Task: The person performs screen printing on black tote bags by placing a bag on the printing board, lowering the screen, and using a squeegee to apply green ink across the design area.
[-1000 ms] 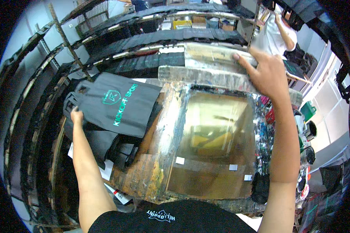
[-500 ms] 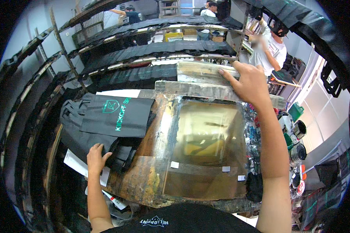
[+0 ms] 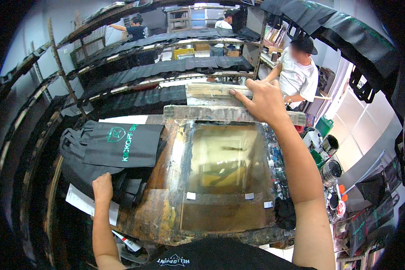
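Note:
My left hand [image 3: 102, 186] is closed in a fist at the near edge of a pile of black fabric bags [image 3: 121, 150]. Its fingers appear curled on a bag's edge, partly hidden by the back of the hand. The top bag bears a green shield print and lettering. My right hand [image 3: 266, 102] grips a raised, ink-stained wooden frame [image 3: 211, 90], thumb on its near side. Below it runs a grey, stained bar [image 3: 207, 113]. On the worktable [image 3: 150, 202] lies a flat, shiny, brownish board [image 3: 227, 216] with several small white tabs stuck on it.
Racks holding rows of black bags [image 3: 166, 67] stand behind and to the left. Open cans [image 3: 331, 171] and ink pots line the right side. A person [image 3: 297, 74] in a white shirt works beyond the table. White paper [image 3: 87, 204] lies under the bags.
My left hand has gone from spread fingers to a closed fist at the bags. The right hand keeps its grip on the frame. The view has shifted, and the white-shirted person has lowered their arms.

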A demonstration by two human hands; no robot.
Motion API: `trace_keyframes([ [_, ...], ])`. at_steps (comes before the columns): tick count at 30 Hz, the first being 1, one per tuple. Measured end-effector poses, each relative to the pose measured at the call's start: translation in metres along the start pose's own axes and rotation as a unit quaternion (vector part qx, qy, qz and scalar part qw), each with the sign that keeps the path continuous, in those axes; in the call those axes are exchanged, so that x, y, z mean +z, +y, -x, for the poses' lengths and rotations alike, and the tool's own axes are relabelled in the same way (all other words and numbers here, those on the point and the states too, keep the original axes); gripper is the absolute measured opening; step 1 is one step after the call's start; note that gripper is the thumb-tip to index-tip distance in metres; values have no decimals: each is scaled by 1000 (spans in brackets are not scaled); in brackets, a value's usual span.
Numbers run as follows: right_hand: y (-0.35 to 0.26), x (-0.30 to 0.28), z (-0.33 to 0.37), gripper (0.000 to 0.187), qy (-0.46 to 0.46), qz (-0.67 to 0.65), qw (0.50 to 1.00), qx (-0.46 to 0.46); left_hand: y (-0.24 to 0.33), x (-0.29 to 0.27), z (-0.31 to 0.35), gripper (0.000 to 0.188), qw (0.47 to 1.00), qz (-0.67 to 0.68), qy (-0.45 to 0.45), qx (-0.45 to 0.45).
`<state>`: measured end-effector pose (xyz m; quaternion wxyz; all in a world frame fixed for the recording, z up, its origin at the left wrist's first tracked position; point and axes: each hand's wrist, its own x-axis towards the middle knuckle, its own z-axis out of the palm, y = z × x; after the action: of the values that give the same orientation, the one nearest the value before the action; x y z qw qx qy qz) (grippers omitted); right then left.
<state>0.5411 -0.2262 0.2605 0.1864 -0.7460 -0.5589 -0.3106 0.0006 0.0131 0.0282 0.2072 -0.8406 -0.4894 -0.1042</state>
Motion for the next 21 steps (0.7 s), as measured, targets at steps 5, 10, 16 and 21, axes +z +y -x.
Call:
trace_keyframes([
  [5,4,7,-4,63,36,-19,999,-4,-3,-4,-11,9,999,9,42,-9],
  [10,2,5,-9,63,26,-13,1000,5,11,-20,-17,10,994,66,87,-27],
  [16,8,10,-10,65,25,-5,1000,-8,35,-20,-27,14,986,114,106,-59],
  [21,6,10,-10,69,39,-19,999,-9,29,-18,-53,16,987,92,114,-64],
])
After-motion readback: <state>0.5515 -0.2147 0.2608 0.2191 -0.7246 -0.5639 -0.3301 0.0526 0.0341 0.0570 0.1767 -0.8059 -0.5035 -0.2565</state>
